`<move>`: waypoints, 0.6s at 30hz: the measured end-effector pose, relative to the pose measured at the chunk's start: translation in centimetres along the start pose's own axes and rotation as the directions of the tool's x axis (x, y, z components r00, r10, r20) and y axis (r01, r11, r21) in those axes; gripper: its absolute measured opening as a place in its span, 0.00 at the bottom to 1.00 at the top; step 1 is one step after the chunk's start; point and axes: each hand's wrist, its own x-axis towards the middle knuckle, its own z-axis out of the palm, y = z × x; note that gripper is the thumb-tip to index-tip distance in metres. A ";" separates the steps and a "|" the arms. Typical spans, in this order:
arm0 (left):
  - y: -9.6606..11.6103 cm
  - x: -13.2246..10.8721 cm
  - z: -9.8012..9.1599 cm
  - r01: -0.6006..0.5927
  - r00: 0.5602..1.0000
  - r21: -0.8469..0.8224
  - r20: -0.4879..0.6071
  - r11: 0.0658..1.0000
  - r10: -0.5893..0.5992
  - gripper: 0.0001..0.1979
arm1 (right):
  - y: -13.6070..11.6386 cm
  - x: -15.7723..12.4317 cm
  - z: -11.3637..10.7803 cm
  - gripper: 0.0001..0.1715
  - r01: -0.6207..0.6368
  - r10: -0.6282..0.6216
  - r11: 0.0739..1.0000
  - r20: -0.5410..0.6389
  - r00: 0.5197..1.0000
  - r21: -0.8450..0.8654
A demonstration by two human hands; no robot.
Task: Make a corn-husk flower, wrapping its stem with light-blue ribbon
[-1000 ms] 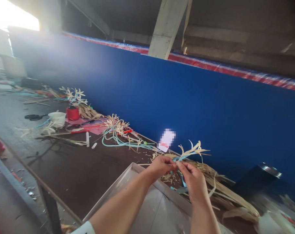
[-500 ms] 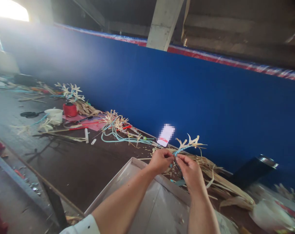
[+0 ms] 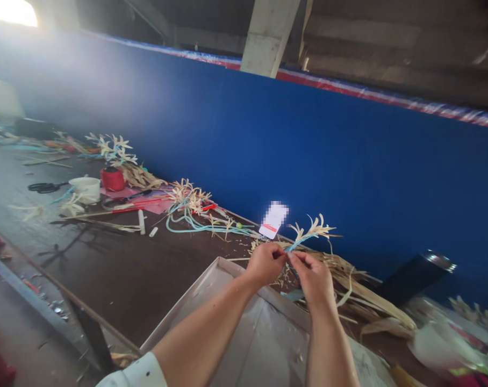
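Left hand (image 3: 267,263) and right hand (image 3: 314,278) pinching a blue-stemmed flower (image 3: 310,229), tray (image 3: 250,346) hiding some near tabletop (image 3: 147,279) edge, husks (image 3: 375,309), flask (image 3: 413,279) toward far edge

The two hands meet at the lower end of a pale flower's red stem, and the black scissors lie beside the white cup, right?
Not quite: the pale flower's stem is light blue, not red, as the head view shows. The left hand and right hand do meet at its lower end, and the black scissors lie beside the white cup.
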 end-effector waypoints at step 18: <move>0.1 0.4 -0.4 0.154 0.966 -0.316 0.248 0.936 -0.076 0.11 | 1.0 0.2 -0.6 0.30 -0.037 0.034 0.999 -0.091 0.995 -0.031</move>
